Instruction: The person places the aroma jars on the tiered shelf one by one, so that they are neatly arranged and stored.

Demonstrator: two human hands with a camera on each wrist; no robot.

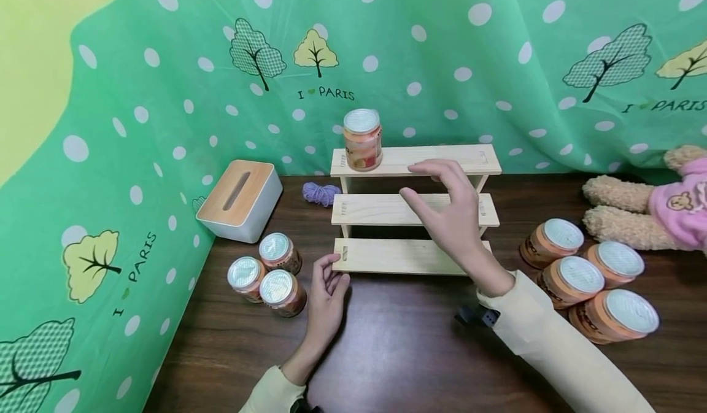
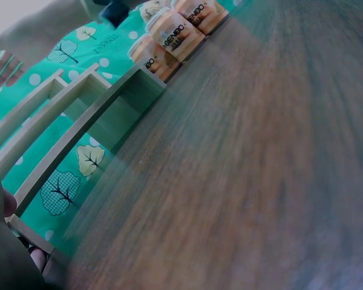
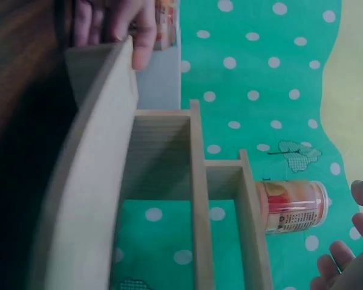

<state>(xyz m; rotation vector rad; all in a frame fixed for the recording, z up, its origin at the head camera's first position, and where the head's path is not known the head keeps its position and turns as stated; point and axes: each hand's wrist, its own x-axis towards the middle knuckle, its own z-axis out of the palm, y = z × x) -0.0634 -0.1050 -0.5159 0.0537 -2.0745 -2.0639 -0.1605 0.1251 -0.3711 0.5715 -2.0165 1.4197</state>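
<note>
A three-tier wooden shelf (image 1: pixel 405 256) stands against the curtain. One canned-fruit jar (image 1: pixel 363 142) with a silvery lid sits upright at the left end of its top tier. My left hand (image 1: pixel 327 299) grips the left end of the bottom tier, finger on top; the right wrist view also shows this hand (image 3: pixel 124 24) there. Above the right half of the shelf hovers my right hand (image 1: pixel 450 213), thumb and fingers spread apart and holding nothing. The right wrist view has the jar (image 3: pixel 293 205) close to this hand's fingertips (image 3: pixel 342 254), with a gap between.
Three similar jars (image 1: pixel 282 291) cluster left of the shelf, near a wood-topped tissue box (image 1: pixel 243 195) and purple yarn (image 1: pixel 320 194). Several more jars (image 1: pixel 613 315) stand at the right, by a plush toy (image 1: pixel 635 210). A polka-dot curtain (image 1: pixel 442 51) hangs behind the table.
</note>
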